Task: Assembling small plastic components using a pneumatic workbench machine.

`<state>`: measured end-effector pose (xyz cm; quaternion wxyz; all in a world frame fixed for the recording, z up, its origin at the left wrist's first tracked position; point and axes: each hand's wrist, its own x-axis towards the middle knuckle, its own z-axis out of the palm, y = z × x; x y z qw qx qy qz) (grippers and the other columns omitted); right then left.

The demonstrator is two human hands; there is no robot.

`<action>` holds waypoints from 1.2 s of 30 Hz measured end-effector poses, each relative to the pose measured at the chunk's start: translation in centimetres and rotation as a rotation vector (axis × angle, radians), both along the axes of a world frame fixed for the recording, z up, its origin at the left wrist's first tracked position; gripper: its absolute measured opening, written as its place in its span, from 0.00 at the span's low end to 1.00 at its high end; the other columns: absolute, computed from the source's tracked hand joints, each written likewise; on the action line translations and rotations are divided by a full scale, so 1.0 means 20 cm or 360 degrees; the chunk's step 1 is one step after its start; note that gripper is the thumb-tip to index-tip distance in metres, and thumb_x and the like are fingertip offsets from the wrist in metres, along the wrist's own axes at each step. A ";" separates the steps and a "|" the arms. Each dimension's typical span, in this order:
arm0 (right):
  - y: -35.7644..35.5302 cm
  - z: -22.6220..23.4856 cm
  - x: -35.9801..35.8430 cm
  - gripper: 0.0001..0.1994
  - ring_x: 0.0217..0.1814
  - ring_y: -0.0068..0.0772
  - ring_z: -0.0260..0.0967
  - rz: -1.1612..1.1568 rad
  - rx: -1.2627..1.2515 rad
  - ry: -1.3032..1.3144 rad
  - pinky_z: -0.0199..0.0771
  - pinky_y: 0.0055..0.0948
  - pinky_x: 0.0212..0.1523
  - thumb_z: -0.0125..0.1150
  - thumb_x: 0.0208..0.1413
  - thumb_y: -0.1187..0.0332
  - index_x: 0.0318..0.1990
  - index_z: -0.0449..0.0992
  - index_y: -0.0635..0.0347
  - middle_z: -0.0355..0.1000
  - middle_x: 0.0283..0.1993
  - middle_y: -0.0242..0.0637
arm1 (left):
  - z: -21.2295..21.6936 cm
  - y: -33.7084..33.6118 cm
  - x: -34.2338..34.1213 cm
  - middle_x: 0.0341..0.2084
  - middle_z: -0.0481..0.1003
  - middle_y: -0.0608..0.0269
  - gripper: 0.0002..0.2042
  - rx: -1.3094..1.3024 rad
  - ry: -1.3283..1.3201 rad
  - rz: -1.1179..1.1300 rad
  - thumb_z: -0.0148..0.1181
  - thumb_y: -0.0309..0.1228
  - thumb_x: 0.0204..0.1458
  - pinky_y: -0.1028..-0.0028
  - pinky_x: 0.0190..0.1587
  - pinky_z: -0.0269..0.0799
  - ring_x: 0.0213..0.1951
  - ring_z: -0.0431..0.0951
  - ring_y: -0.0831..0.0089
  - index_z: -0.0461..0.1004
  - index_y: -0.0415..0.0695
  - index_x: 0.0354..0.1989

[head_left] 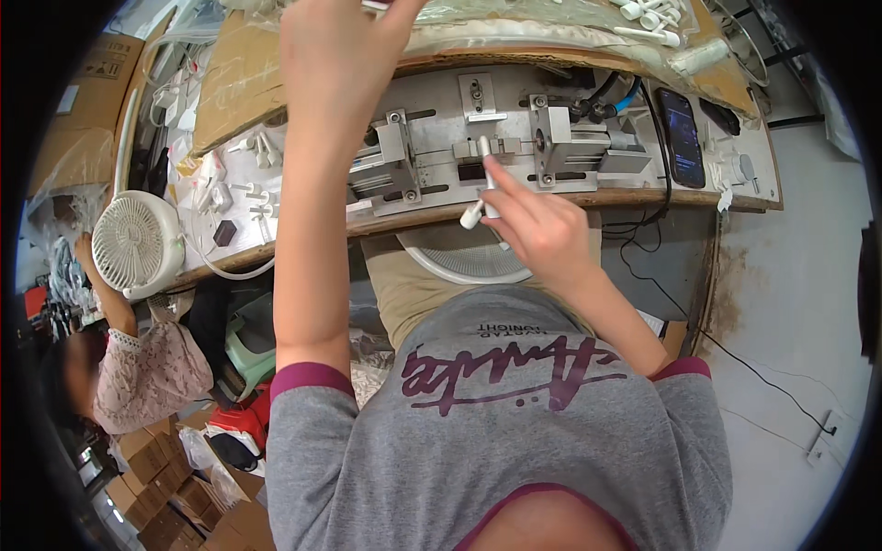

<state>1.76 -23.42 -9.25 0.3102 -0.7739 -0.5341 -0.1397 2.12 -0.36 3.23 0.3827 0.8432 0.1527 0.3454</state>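
Grey knit with maroon trim: a seated worker's T-shirt (pixel 514 367) is nearest. On the near side of the metal clamping fixture (pixel 503 147), a white mesh basket (pixel 459 253) sits by the lap. The right hand (pixel 542 225) pinches a smooth white plastic tube (pixel 486 151) over the fixture's middle; a stubby white piece (pixel 471 215) juts below. This one looks mid-handling. Left of the fixture lie loose white fittings (pixel 265 147), finished or not I can't tell. The left hand (pixel 335 46) stretches beyond the fixture, fingers cropped, grip unknown. Farther, more white plastic pieces (pixel 652 14) heap up.
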 end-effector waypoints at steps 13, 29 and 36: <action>0.16 -0.02 -0.01 0.07 0.16 0.29 0.69 -0.0155 -0.0389 -0.0353 0.73 0.26 0.20 0.61 0.42 0.73 0.30 0.71 0.57 0.76 0.57 0.45 | -0.13 0.13 0.40 0.31 0.78 0.53 0.17 0.0712 0.0446 0.0306 0.70 0.39 0.47 0.61 0.44 0.74 0.40 0.79 0.55 0.76 0.40 0.39; -0.79 -0.18 0.70 0.14 0.45 0.37 0.76 -0.1409 0.0411 0.0431 0.71 0.33 0.50 0.45 0.70 0.60 0.49 0.73 0.59 0.81 0.41 0.39 | -0.18 -0.01 -0.02 0.39 0.73 0.60 0.11 0.0288 -0.0311 -0.0179 0.67 0.25 0.48 0.74 0.35 0.80 0.34 0.83 0.71 0.83 0.42 0.41; -0.86 -0.32 1.04 0.20 0.57 0.43 0.71 -0.1212 0.0750 0.0616 0.66 0.35 0.59 0.41 0.72 0.59 0.60 0.68 0.65 0.73 0.56 0.53 | -0.25 -0.23 -0.35 0.52 0.73 0.57 0.17 0.0101 -0.0065 -0.0435 0.71 0.21 0.44 0.73 0.40 0.81 0.39 0.82 0.72 0.82 0.42 0.45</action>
